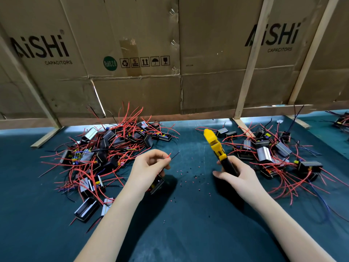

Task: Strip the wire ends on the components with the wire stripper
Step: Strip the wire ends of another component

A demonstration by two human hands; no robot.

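Note:
My left hand pinches a red wire and a black wire between thumb and fingers; their tips stick up to the right. Below the palm hangs their black component, partly hidden by the hand. My right hand grips the black handles of a yellow wire stripper, whose head points up and away, about a hand's width right of the wire tips. A pile of components with red wires lies at the left. A second pile lies at the right.
Small red and black insulation bits are scattered on the dark green mat between my hands. A cardboard wall on wooden slats stands just behind the piles. More components lie at the far right edge.

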